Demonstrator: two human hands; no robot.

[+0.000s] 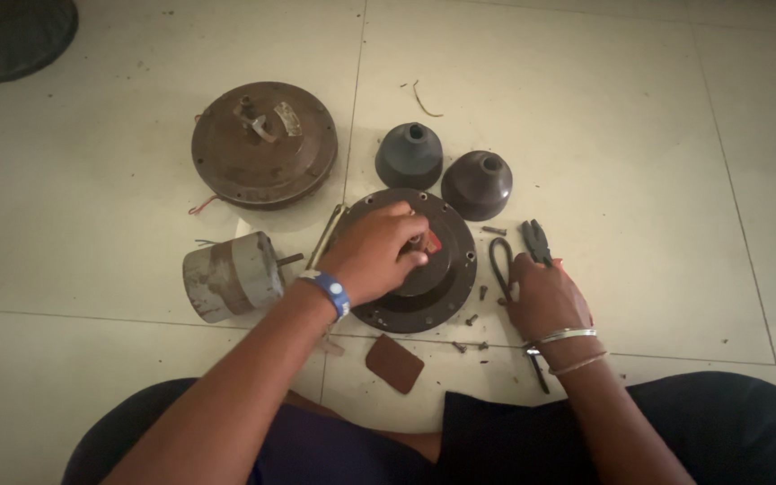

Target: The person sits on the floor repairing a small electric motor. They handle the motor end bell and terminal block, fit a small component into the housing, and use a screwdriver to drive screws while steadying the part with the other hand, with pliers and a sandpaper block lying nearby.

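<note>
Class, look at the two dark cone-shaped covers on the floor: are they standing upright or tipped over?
Upright. Both cone-shaped covers sit on their wide rims on the floor, small top holes facing up.

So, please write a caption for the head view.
Left hand on round motor cover; right hand beside pliers.

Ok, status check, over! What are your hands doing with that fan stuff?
Left hand pinching the hub of the round motor cover. Right hand resting on the pliers on the floor. Loose screws beside the cover, nothing blocking.
</note>
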